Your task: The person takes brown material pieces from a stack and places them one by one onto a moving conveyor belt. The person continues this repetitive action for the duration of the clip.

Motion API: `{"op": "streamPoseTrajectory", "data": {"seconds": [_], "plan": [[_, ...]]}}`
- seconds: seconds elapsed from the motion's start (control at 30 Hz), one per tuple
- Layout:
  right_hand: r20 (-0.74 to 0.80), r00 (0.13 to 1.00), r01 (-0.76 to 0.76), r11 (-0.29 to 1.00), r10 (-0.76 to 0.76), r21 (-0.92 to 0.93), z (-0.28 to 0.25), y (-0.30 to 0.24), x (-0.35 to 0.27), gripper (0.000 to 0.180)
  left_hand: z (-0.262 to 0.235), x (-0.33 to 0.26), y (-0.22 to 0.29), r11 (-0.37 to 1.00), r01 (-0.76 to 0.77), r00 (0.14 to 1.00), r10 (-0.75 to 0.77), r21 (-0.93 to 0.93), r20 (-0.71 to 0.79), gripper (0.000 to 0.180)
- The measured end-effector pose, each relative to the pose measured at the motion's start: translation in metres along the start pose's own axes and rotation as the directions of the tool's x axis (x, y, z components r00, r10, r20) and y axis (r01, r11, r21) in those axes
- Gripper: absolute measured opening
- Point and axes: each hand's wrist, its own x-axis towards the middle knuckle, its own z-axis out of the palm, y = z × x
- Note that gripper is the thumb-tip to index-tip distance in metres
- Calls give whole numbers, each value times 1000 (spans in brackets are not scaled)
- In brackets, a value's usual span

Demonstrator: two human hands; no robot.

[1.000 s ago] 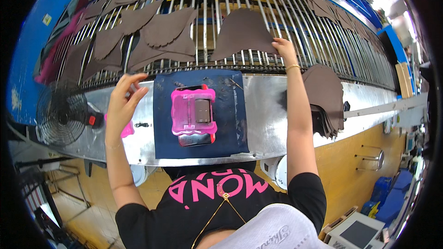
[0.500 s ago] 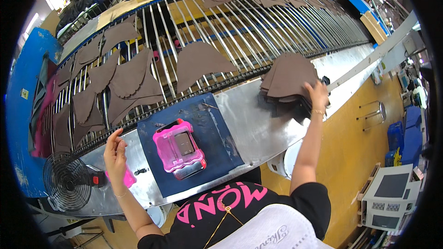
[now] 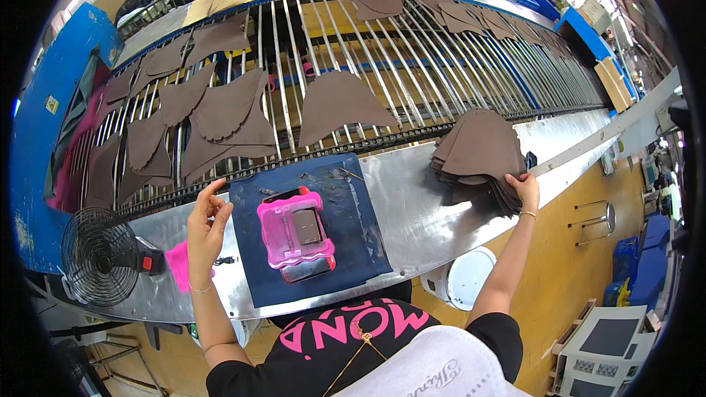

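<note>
My right hand [image 3: 523,192] pinches the lower right edge of a fanned stack of brown cut pieces [image 3: 479,148], which look like leather or fabric; how many layers are between the fingers is hidden. My left hand [image 3: 208,226] is raised by the left edge of a dark blue mat [image 3: 353,246]. Its fingers are apart and it holds nothing. On the mat, a wavy-edged pink case [image 3: 276,239] with a small dark box [image 3: 307,226] in it lies over a red-edged phone-like thing [image 3: 309,272].
A conveyor of metal rods [image 3: 412,73] runs beyond the metal table [image 3: 419,228], carrying several brown pieces [image 3: 342,106]. Left are a black fan [image 3: 99,257], a blue machine housing [image 3: 44,132] and a pink cloth [image 3: 179,265]. A white bucket [image 3: 471,279] and a stool [image 3: 607,217] stand right.
My right hand has gone from reaching over the stack with spread fingers to pinching its lower right edge. The left hand stays raised and empty. The whole view has shifted slightly.
</note>
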Motion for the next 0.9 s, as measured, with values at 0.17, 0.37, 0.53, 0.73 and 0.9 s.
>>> {"op": "streamPoseTrajectory", "data": {"seconds": [0.17,0.37,0.53,0.73,0.9], "plan": [[-5,989,144,989,-145,-29,-1,16,13,63,-3,-3,1,1000,16,1000,-16,9,-1,40],[26,969,221,912,-244,345,-55,-42,-65,39,-4,0,2,999,1,1000,-2,40,28,33],[-59,874,386,616,-482,687,-83,-101,-117,27,19,10,30,1000,-8,996,10,-19,92,29],[16,592,209,173,-806,962,-37,-203,-196,24,46,19,28,940,-268,962,252,-209,-102,43],[64,373,-122,20,-926,992,-2,-261,-257,23,-23,-3,23,950,45,987,-90,-309,-132,23]]}}
